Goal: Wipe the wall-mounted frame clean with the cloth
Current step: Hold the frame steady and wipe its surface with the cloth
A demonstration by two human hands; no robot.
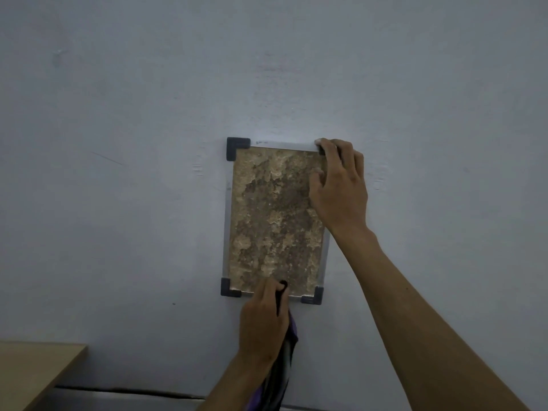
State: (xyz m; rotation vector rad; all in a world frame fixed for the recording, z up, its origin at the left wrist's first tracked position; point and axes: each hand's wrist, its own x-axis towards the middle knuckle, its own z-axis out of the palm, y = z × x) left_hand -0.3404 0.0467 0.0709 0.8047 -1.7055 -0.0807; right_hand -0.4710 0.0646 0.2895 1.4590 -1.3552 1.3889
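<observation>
Steadying the frame at its top right corner, the right hand curls its fingers over the edge so it won't swing on the wall. Down low, the left hand pinches the dark, limp cloth against the bottom rail, beside a rubbery grey corner cap; the mottled brown panel looks rough.

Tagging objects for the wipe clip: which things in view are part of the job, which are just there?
In the job:
frame on the wall
cloth, gripped by left hand
right hand, gripping the frame's top right corner

Just there:
wooden surface, lower left
</observation>
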